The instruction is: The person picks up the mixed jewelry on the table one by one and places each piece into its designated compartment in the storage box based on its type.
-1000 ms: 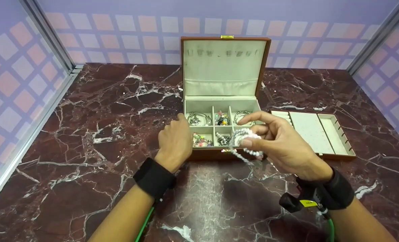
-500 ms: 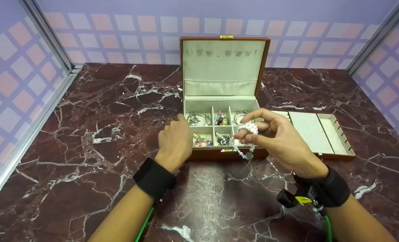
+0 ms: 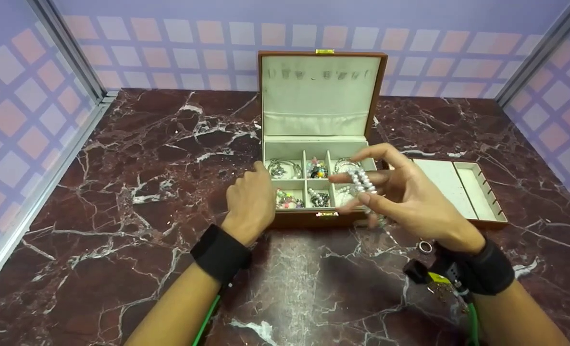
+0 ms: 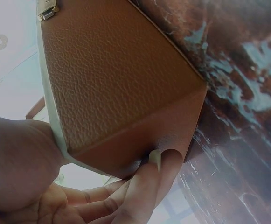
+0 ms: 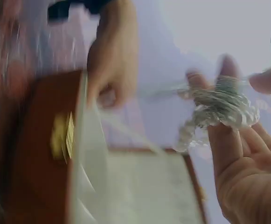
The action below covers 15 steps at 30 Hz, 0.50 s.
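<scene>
hands: left (image 3: 250, 202) grips leather box (image 4: 121, 88) | right (image 3: 405, 194) fingers looped with pearl strand (image 3: 362, 181)

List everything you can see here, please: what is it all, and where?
Jewellery box: one, brown, lid open, centre of table.
Compartment jewellery: several pieces, silver and multicoloured, inside the box.
Tray: one, cream-lined, right of the box.
Pearl strand: one, white, wound round the right fingers.
Ring: one, silver, on the marble by the right wrist.
Table: one, dark red marble.
Wrist straps: two, black.
Left hand: holds the box's left front corner.
Right hand: holds the pearl strand above the box.
</scene>
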{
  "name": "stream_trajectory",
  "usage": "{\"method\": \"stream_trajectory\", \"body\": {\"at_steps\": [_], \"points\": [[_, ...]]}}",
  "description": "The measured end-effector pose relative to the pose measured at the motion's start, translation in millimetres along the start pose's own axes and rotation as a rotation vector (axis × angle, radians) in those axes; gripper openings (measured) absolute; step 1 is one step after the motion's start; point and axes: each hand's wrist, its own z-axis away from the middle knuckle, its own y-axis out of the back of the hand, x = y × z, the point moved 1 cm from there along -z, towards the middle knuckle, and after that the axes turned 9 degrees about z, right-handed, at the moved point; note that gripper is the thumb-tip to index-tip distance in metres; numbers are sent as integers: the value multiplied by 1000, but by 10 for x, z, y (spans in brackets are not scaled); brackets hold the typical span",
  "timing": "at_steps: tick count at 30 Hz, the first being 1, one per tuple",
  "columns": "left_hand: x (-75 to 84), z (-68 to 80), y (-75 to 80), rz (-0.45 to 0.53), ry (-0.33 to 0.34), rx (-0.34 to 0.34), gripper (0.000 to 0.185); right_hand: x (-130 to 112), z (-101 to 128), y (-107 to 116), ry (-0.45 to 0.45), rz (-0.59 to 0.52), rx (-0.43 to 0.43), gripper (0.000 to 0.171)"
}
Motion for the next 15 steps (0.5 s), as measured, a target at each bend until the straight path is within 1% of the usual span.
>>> {"method": "stream_trajectory", "body": {"at_steps": [3, 4, 6, 8, 12, 15], "points": [[-1, -2, 4, -2, -5, 0, 44, 26, -4, 65, -13, 148, 60, 32], [-1, -1, 5, -2, -6, -1, 44, 43, -8, 85, -18, 182, 79, 30], [-4, -1, 5, -1, -8, -5, 45, 80, -25, 125, -12, 206, 104, 30], [-6, 1, 2, 0, -9, -8, 44, 122, -45, 160, -6, 185, 119, 32], [-9, 3, 0, 2, -7, -1, 39, 212, -83, 218, -15, 67, 157, 35], [-5, 5, -3, -6, -7, 9, 35, 283, -120, 248, -2, -8, 190, 35]]}}
